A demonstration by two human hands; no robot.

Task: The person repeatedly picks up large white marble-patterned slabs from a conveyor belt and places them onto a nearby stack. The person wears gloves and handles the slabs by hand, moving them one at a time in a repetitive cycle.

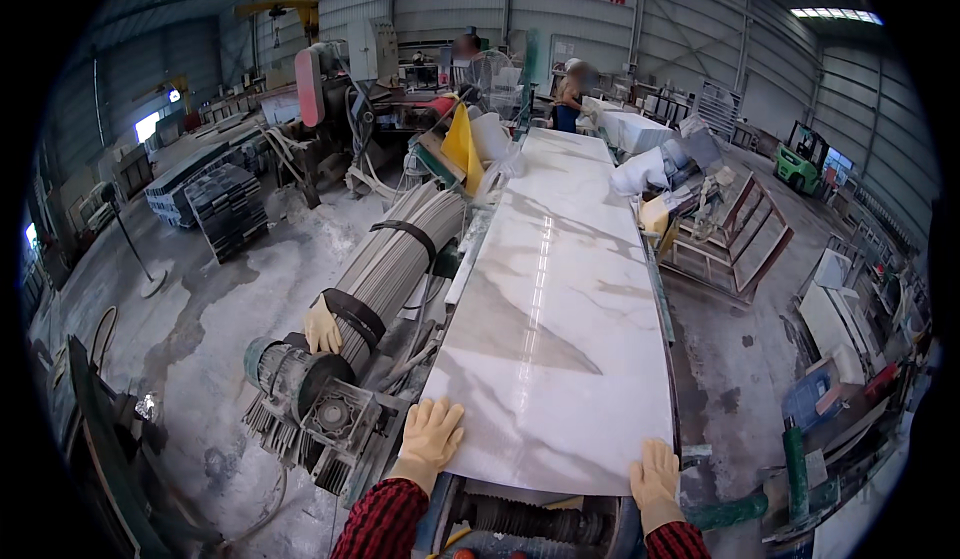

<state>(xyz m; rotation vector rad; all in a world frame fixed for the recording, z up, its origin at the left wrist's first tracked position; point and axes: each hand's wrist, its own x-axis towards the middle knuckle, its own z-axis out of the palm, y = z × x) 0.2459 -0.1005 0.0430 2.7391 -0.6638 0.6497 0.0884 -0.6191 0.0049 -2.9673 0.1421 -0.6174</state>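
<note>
- The marble slab [555,299], white with grey veins, lies flat on a conveyor line, running from 6 o'clock towards 12 o'clock in the head view; its near edge sits over a dark roller [530,519].
- Risk: uneven pressure from the two hands could skew the slab, letting a long edge ride off the bed; fingertips at the near edge could be nipped against the roller.
- The left hand [432,437], gloved, rests flat at the slab's 7 o'clock corner, fingers spread and clasping nothing.
- The right hand [655,474], gloved, lies over the 5 o'clock corner, fingers extended, not curled.
- A third glove [322,327] rests on a strapped bundle of rods [395,249] at 9 o'clock.
</note>
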